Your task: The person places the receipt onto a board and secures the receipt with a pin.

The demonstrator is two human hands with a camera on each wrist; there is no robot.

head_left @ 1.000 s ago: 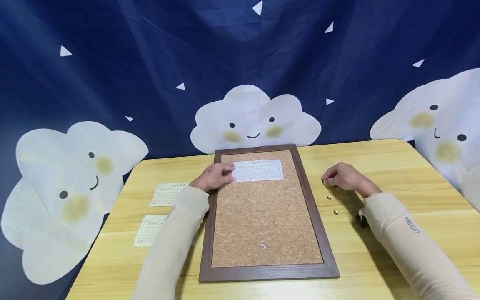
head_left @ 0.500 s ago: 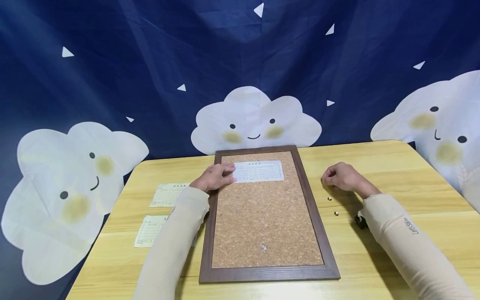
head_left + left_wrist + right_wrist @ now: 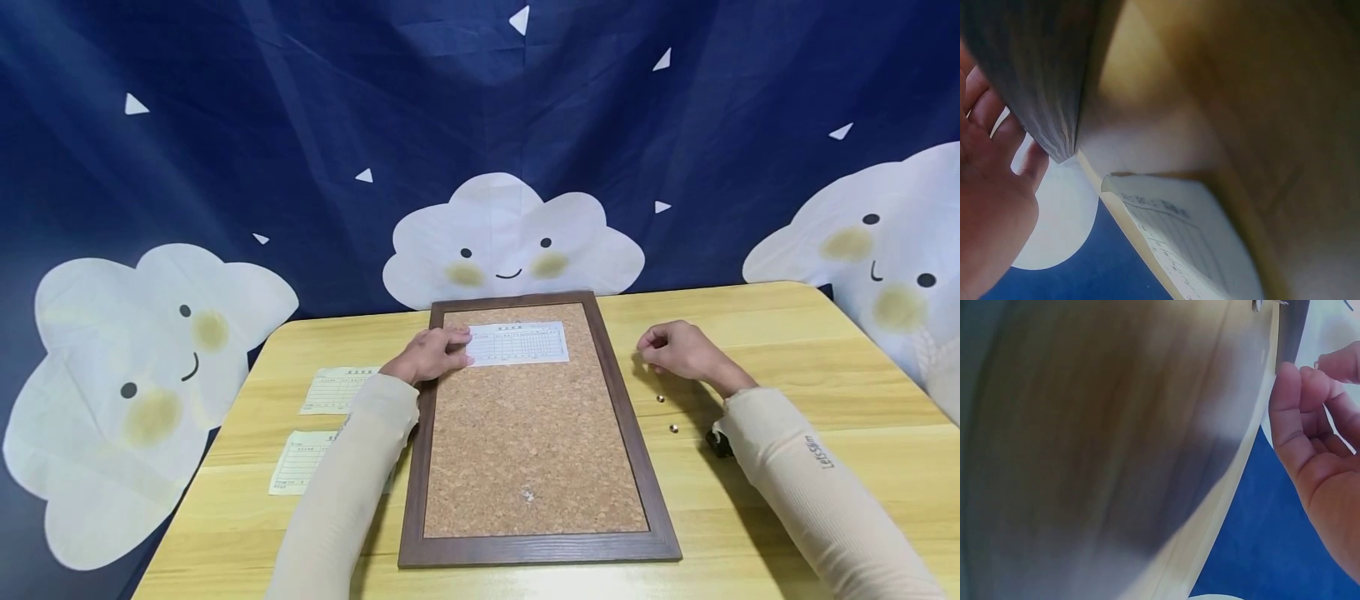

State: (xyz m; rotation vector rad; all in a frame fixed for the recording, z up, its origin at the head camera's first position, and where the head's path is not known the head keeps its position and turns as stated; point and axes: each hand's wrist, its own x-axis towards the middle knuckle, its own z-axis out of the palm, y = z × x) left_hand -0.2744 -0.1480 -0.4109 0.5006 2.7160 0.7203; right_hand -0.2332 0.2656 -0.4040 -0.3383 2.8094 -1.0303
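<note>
A white printed form slip [image 3: 519,343] lies on the upper part of a cork board [image 3: 532,450] with a dark brown wooden frame. My left hand [image 3: 429,356] reaches over the frame's left side, its fingertips pressing the slip's left end. In the left wrist view the fingers [image 3: 1007,134] extend past the frame's edge. Right of the board, my right hand [image 3: 684,350] is raised just over the table with thumb and index finger together. A tiny glint of a thumbtack [image 3: 1316,364] shows at the pinch, mostly hidden by the fingertips. Two metal thumbtacks [image 3: 661,398] [image 3: 673,428] lie below that hand.
Two more form slips, an upper one [image 3: 337,392] and a lower one [image 3: 300,462], lie left of the board, partly covered by the left sleeve. A dark blue curtain [image 3: 322,100] with smiling clouds hangs behind the wooden table [image 3: 787,333].
My right hand has lifted off the table and shifted slightly left, towards the board. My left hand and the slip have stayed in place.
</note>
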